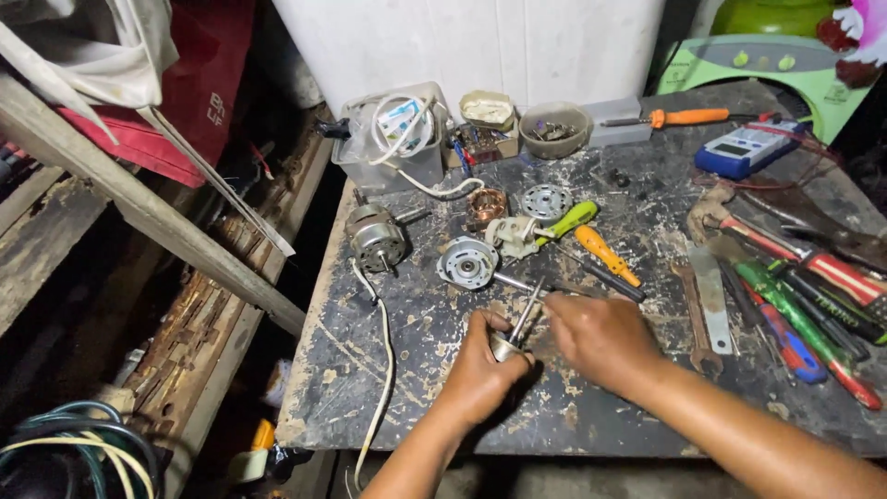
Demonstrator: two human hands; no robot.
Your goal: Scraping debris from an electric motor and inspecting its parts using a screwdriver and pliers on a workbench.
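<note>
A small metal rotor (507,346) is gripped in the left hand (482,370), its shaft (526,312) tilted up-right; the shaft is neared by the right hand (601,337), fingers curled.

The scuffed black desk (591,416) is flecked with pale chips, bearing an orange-handled screwdriver (607,255), a lime-green handle (571,220), a coppery wire coil (486,205) and a blue-and-white meter (747,148).

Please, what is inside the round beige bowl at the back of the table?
The round beige bowl holds a small pile of dark metal parts, probably screws or clips. They are too small to identify, and the front wall hides the bottom of the bowl.
</note>
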